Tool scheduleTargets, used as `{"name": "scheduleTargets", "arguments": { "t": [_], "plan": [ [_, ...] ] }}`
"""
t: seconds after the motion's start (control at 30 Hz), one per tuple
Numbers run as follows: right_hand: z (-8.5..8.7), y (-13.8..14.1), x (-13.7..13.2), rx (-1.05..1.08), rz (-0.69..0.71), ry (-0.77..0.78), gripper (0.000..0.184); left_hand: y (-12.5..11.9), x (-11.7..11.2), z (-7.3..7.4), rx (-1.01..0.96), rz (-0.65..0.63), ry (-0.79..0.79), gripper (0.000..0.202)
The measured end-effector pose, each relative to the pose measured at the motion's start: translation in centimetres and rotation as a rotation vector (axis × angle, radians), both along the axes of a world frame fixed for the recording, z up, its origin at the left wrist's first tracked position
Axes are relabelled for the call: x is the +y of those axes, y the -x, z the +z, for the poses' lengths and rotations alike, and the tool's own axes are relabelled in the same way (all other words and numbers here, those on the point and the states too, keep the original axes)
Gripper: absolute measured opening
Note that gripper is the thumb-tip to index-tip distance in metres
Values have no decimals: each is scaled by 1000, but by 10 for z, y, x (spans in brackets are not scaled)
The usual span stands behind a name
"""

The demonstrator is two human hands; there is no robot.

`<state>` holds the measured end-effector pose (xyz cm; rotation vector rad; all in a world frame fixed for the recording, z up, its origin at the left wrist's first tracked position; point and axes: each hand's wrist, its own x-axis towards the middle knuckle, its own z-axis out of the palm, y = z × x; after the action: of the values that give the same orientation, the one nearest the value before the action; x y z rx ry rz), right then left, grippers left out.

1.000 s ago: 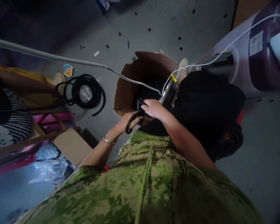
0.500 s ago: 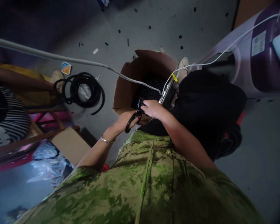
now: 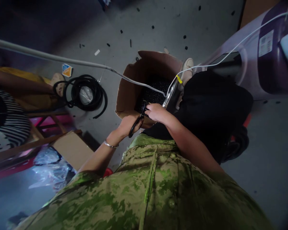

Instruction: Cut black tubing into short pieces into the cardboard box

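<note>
My left hand (image 3: 129, 125) is closed around a pair of black-handled scissors (image 3: 133, 127), with one long handle loop hanging below the fingers. My right hand (image 3: 156, 112) meets it from the other side, fingertips pinched at a small dark piece (image 3: 147, 112) beside the scissors; what exactly it is stays too dark to make out. Both hands are over the near edge of an open cardboard box (image 3: 127, 86). Many small black pieces (image 3: 153, 91) lie inside the box.
A grey cable (image 3: 86, 63) and a white cable (image 3: 216, 65) cross above the box. Left of it lies a coil of black hose (image 3: 103, 95), near another person's foot (image 3: 59, 83). A purple-and-white plastic chair-like object (image 3: 252, 76) stands at right. Black scraps dot the floor.
The scissors' handle loop looks narrower than before, as my left fingers have drawn together slightly. Both hands remain at almost the same spot over the box.
</note>
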<state>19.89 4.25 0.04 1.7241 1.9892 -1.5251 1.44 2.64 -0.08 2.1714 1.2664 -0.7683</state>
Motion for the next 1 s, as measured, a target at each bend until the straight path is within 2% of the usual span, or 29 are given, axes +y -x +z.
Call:
{"name": "scheduleTargets", "arguments": {
  "t": [0.4,0.7,1.0],
  "plan": [
    [-1,-1,2,-23,-20,48,31,-3,-1,2,90,47,1,54],
    [-5,0,4,-52,-5,37,34,-5,-9,-8,100,76,-11,55],
    [2,5,-1,-7,88,36,33,5,-1,-6,-92,44,46,46]
  ]
}}
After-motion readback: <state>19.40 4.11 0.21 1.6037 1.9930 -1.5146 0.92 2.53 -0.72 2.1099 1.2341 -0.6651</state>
